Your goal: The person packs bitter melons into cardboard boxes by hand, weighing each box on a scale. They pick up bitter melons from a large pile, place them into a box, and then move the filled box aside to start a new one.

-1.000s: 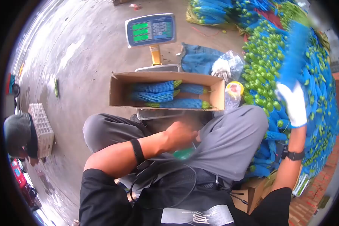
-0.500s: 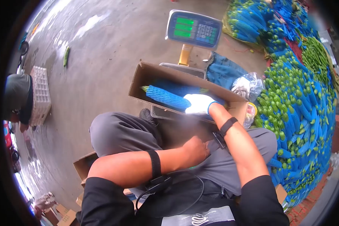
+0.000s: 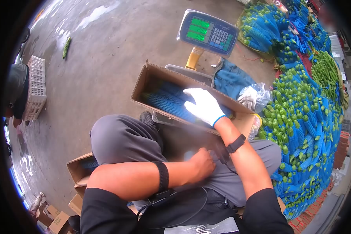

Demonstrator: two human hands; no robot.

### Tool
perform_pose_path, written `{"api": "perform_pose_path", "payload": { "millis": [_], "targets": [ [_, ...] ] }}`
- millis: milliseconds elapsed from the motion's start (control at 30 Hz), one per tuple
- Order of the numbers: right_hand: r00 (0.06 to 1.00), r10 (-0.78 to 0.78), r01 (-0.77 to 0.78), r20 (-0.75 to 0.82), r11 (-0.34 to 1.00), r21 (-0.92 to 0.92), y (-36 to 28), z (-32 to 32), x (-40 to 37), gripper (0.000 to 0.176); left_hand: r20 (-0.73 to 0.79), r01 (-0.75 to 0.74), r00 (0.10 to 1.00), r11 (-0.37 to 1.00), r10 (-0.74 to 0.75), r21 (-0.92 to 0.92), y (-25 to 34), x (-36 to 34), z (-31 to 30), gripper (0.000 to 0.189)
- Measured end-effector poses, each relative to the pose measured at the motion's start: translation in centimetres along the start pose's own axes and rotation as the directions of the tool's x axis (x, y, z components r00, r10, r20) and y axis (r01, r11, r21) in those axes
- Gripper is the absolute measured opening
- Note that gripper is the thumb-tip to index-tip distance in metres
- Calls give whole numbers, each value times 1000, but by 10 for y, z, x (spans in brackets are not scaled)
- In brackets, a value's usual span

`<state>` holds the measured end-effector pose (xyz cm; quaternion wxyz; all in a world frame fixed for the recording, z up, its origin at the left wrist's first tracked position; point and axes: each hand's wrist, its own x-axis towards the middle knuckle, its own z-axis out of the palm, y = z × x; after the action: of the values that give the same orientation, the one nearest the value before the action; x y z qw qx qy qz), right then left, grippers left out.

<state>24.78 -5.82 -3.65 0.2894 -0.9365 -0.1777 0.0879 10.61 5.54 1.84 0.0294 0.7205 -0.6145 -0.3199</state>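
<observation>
My right hand (image 3: 204,106), in a white glove, is over a long cardboard box (image 3: 238,106) with its fingers apart and nothing gripped. Below its fingertips, long green vegetables in blue foam netting (image 3: 167,99) lie lengthwise in the box. The box rests on the platform of a weighing scale (image 3: 160,118). My bare left hand (image 3: 203,164) is curled closed over my lap, near the right forearm. A pale blur shows beside its fingers, and what they hold, if anything, I cannot tell.
The lit scale display (image 3: 208,33) stands behind the box on a yellow post (image 3: 194,58). A blue cloth (image 3: 232,80) and a bagged glove (image 3: 250,97) lie beside it. Netted vegetables (image 3: 300,124) are heaped at right. A person (image 3: 17,89) is by a white crate (image 3: 36,87) at left.
My right hand has let go of the netted vegetable, which now lies in the box, and its fingers have spread. The left hand stays closed near the lap. The view has shifted slightly.
</observation>
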Motion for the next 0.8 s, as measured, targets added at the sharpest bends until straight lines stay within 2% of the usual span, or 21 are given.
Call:
{"api": "perform_pose_path", "payload": {
  "millis": [67,167,233,300,333,400,500,567,600,733,800],
  "targets": [
    [997,33,-33,71,999,-1,-10,-7,-3,47,-7,-24,1000,999,24,31,0,0,0,26],
    [996,36,-37,81,999,14,-12,-4,-11,47,-31,-31,999,998,33,52,2,0,3,24],
    [999,15,-15,38,1000,8,-4,4,-18,46,-11,9,1000,1000,-10,-14,0,4,7,24],
    [1000,-10,10,-3,1000,4,4,10,-21,44,-64,22,998,999,-19,41,1,8,22,24],
    [1000,9,-9,20,1000,-10,9,13,-23,43,-116,35,993,995,-24,92,2,11,29,26],
    [999,29,-28,45,999,-25,7,10,-23,41,-107,30,994,995,-20,95,2,8,25,26],
    [981,107,-118,164,991,61,6,11,-21,37,-69,10,998,996,-4,89,0,2,14,25],
    [949,-114,113,293,993,20,3,21,-16,34,-27,-7,1000,998,8,58,4,-3,11,25],
    [917,-140,149,373,989,4,1,24,-15,37,4,-14,1000,999,14,31,3,-1,9,25],
    [860,-162,187,485,982,-4,-3,45,-5,36,78,-8,997,1000,8,-8,3,-2,-6,27],
    [865,-78,243,496,930,-276,-14,43,0,33,119,-6,993,1000,8,-17,1,-2,-13,28]
  ]
}}
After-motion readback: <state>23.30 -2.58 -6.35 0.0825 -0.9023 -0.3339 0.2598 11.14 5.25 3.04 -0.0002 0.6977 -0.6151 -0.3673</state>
